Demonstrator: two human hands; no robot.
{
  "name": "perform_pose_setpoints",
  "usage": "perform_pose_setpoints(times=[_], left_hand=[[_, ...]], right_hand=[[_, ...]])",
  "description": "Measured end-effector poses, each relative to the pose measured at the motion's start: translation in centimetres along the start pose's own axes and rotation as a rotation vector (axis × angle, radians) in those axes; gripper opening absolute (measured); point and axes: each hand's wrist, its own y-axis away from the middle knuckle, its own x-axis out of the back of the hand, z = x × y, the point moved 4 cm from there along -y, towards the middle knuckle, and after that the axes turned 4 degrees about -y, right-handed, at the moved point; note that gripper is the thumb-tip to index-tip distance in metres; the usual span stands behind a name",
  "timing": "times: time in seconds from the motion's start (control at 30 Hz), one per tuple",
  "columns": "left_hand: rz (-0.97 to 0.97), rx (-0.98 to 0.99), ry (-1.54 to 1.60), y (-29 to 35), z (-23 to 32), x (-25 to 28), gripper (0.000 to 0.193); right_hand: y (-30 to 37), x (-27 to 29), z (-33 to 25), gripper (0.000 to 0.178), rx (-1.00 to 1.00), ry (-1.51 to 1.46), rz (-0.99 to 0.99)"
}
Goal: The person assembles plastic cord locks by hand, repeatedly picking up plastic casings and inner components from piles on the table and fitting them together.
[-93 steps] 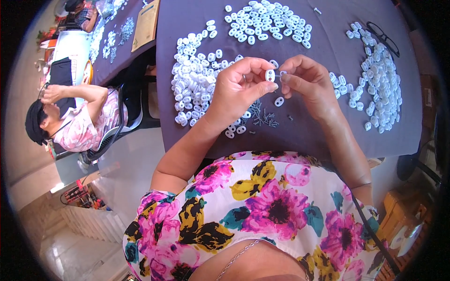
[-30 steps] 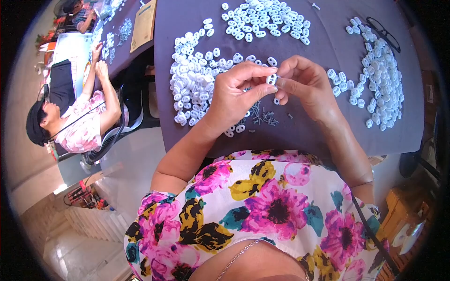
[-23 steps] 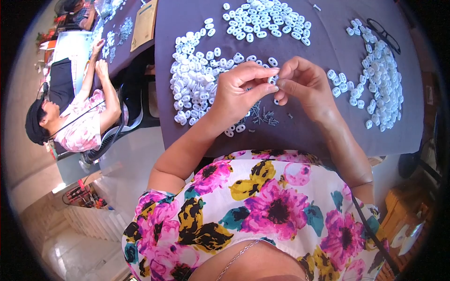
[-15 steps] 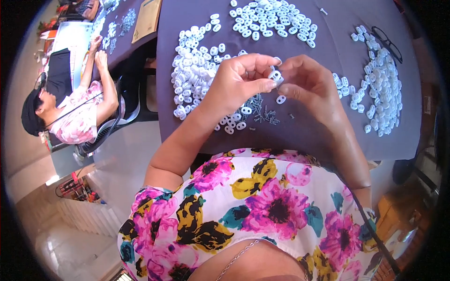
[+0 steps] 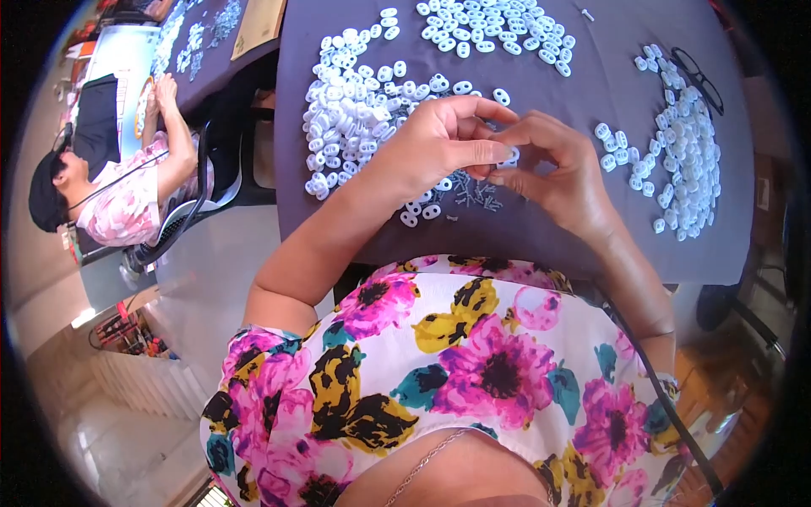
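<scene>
While the left hand (image 5: 443, 148) and right hand (image 5: 557, 173) met over the dark cloth (image 5: 583, 253), their fingers and thumbs pinched one small white piece (image 5: 509, 159) between them, partly hidden by the fingertips. Small screws (image 5: 479, 194) lay just below the hands; one white heap (image 5: 334, 122) spread to the left, another pile (image 5: 691, 160) near black eyeglasses (image 5: 699, 82) at right.

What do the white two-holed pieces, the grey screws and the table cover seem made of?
White two-holed pieces: probably plastic, smooth, evenly coloured with soft shine. Grey screws: likely dull metal, from their colour. Table cover: seemingly matte fabric, faintly creased.
</scene>
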Motion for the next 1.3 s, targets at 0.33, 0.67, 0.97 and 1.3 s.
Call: perform_pose_setpoints(times=[0.33,0.67,0.97,1.3], left_hand=[[0.072,-0.019,0.135,0.6,-2.0,-0.9,0.033],[0.054,-0.075,-0.048,2.2,-1.7,-0.6,0.035],[0.501,-0.299,-0.544,2.5,0.8,6.3,0.023],[0.381,-0.546,-1.129,0.0,1.7,3.8,0.016]], right_hand=[[1.4,-0.3,0.6,0.024,-0.040,-0.117,0.013],[2.1,-0.4,-0.1,0.022,-0.071,-0.028,-0.042],[4.4,8.2,-0.6,0.034,-0.289,0.502,0.156],[0.4,4.9,0.6,0.016,-0.135,0.617,0.066]])
